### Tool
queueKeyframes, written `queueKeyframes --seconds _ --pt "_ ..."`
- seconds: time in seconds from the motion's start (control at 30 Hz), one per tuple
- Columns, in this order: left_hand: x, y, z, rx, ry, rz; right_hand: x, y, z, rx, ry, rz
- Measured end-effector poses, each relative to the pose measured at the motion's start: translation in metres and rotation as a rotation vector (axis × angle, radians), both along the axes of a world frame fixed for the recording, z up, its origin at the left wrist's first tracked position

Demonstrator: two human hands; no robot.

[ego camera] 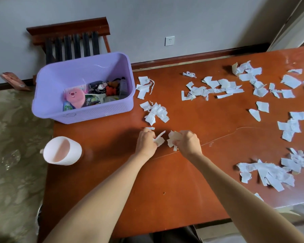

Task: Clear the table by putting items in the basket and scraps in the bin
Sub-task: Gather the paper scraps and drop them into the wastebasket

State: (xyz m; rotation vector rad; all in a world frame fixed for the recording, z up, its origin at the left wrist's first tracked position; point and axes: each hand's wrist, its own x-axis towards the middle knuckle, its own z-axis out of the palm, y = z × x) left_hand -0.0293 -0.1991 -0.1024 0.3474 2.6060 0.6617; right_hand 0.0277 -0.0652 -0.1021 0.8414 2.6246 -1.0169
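Note:
My left hand (146, 141) and my right hand (188, 142) rest close together on the brown table (165, 181), each closed on white paper scraps (173, 137). A small white bin (61, 151) stands at the table's left edge, left of my hands, and looks hollow inside. The purple basket (102, 109) sits at the far left corner with a pink toy, packets and dark items in it. Many more torn paper scraps (155, 112) lie between the basket and my hands.
Several piles of scraps (212, 88) cover the far and right parts of the table, with a big heap (268, 172) at the near right. A wooden chair (72, 41) stands behind the basket. Patterned carpet lies left of the table.

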Motion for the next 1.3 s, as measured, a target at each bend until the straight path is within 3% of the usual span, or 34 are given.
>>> queueKeyframes --seconds 0.43,0.6,0.7,1.0,1.3 --pt "-0.042 -0.015 0.001 0.133 0.009 0.097 -0.051 0.012 -0.009 -0.067 0.050 -0.008" --pt "-0.054 -0.010 0.005 0.107 -0.054 -0.080 -0.055 0.013 -0.008 -0.095 0.048 -0.031" --pt "-0.051 -0.014 -0.007 0.009 0.031 -0.143 -0.053 0.012 -0.012 -0.113 0.020 -0.023" --pt "-0.047 0.005 -0.004 -0.071 0.069 -0.006 -0.049 0.013 -0.015 -0.135 -0.051 -0.035" --pt "-0.050 -0.022 0.012 0.073 0.034 0.153 -0.044 0.012 -0.013 -0.165 -0.074 -0.021"
